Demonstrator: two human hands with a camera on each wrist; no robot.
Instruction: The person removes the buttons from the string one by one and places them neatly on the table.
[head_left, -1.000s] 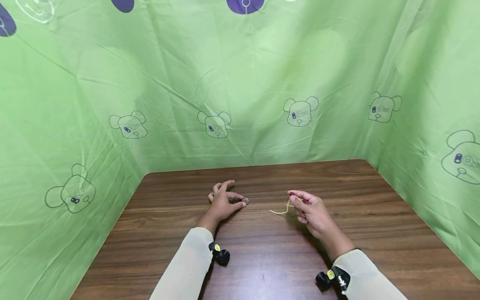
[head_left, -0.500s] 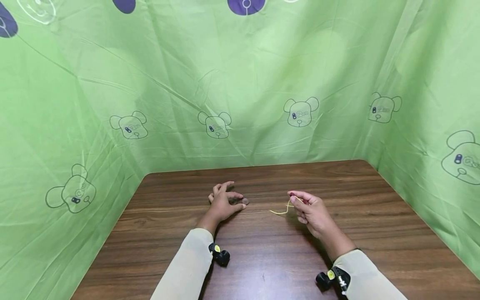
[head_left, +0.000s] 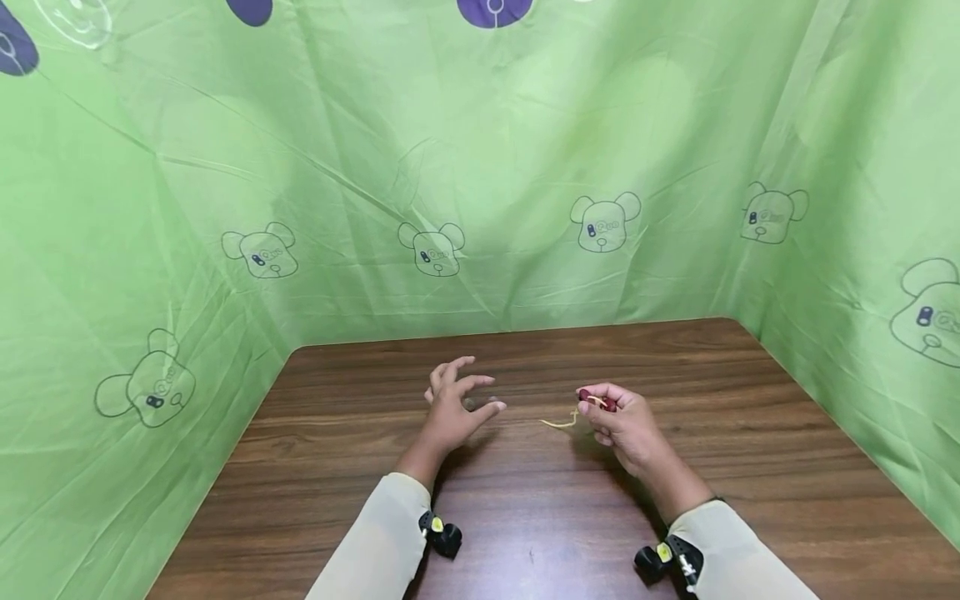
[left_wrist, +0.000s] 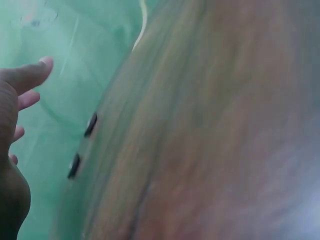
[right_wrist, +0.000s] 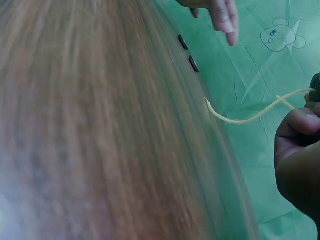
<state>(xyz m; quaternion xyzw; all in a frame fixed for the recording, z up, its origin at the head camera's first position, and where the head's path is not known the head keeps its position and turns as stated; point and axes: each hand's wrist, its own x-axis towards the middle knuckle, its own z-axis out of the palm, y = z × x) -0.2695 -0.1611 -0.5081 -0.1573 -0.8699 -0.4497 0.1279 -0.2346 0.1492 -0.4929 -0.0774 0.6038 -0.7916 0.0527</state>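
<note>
My left hand (head_left: 453, 415) is held over the table with its fingers spread and nothing gripped. A small brownish disc (head_left: 470, 403) shows in the gap between thumb and forefinger. In the left wrist view, two dark discs (left_wrist: 90, 124) appear nearly edge-on near the table's far edge, apart from the fingers. My right hand (head_left: 626, 429) pinches dark red bead-like pieces (head_left: 609, 406) between thumb and forefinger, with a thin yellow string (head_left: 558, 425) running across them. The string's loose end hangs out to the left, and the right wrist view shows it crossing itself close to the fingers.
Both hands work over a brown wood-grain table (head_left: 345, 533). A green curtain (head_left: 510, 167) printed with bear heads encloses its back and sides. Black wrist cameras (head_left: 447, 540) sit on both cuffs.
My left thumb and forefinger, earlier at a disc, have spread apart and lifted away from it. The right hand stays in place, while more of the red pieces now shows between its fingers.
</note>
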